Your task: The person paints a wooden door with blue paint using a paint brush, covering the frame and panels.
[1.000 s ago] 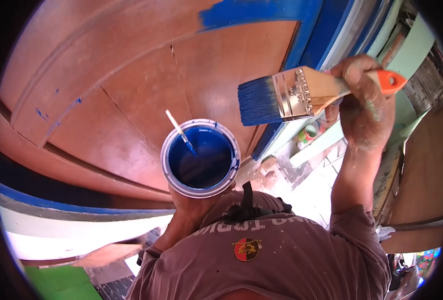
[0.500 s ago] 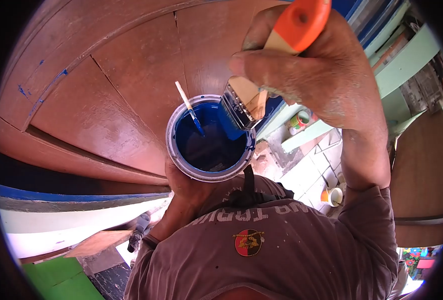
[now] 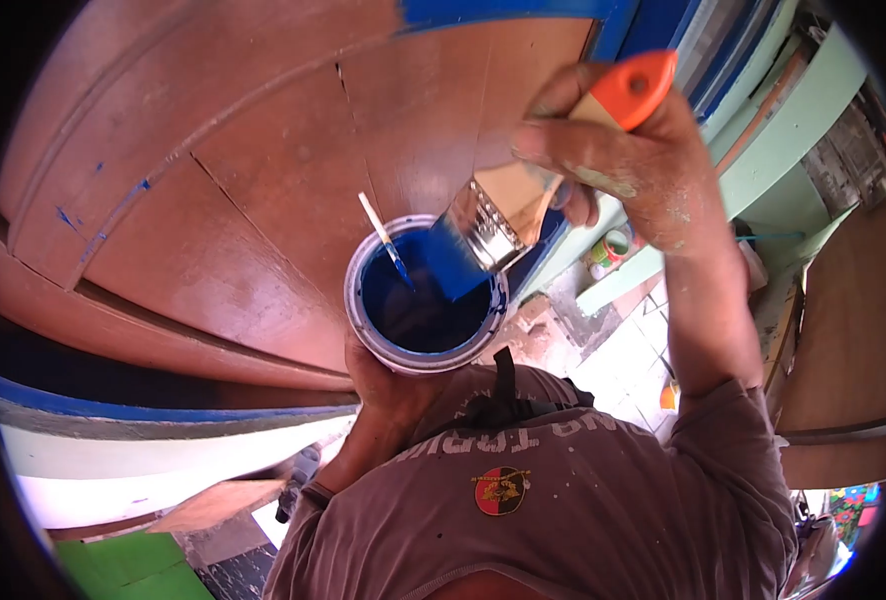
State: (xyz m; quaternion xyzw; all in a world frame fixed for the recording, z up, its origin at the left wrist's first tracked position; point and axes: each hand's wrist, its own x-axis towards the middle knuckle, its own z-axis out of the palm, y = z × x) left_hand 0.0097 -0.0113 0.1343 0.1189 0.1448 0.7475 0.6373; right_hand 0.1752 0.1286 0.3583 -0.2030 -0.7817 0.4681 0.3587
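Note:
My right hand (image 3: 628, 160) grips a paintbrush (image 3: 518, 200) by its wooden handle, which has an orange tip. Blue paint coats the bristles, which hang over the open mouth of a paint can (image 3: 427, 362). From below and the left, my left hand (image 3: 388, 385) supports the can; its fingers are partly hidden beneath it. Dark blue paint (image 3: 418, 315) lies inside the can. A thin pale stick (image 3: 376, 217) with a blue-stained lower end leans against the far side of the rim.
Brown wooden panelling (image 3: 263, 220) curves across the left and front, with a blue-painted strip (image 3: 503, 10) at its top. A small tin (image 3: 611, 245) stands by a pale green ledge to the right. A green surface (image 3: 133, 565) shows at lower left.
The brush has lifted, so more of its blue bristles shows above the paint. More blue-painted edge shows at the top of the view. My left hand still supports the can.

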